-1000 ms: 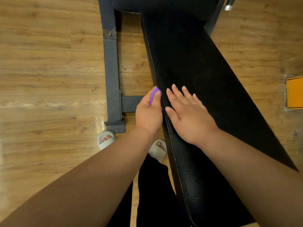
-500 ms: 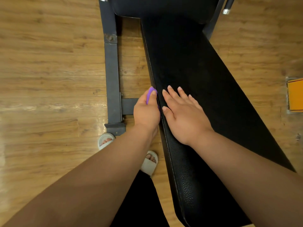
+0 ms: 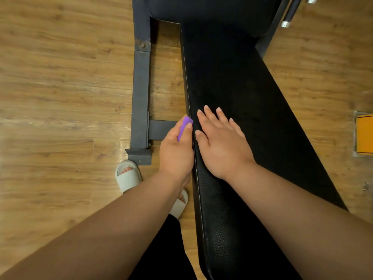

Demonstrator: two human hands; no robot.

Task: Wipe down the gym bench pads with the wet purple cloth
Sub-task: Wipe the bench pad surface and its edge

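Observation:
A long black bench pad (image 3: 242, 93) runs from the bottom centre up to the top of the view. My left hand (image 3: 176, 152) presses a folded purple cloth (image 3: 184, 126) against the pad's left side edge; only a small strip of cloth shows between the fingers. Flat on top of the pad, just right of that edge, lies my right hand (image 3: 220, 142) with its fingers spread and nothing in it. A second black pad (image 3: 201, 9) sits across the top.
The bench's grey steel frame (image 3: 140, 93) stands on the wooden floor to the left, with a foot plate near my sandalled feet (image 3: 128, 175). An orange object (image 3: 364, 134) lies at the right edge. Chrome-tipped bars (image 3: 290, 16) are at the top right.
Both hands have stayed together at the pad's left edge, with only a small shift along it. The cloth stays pressed to the side.

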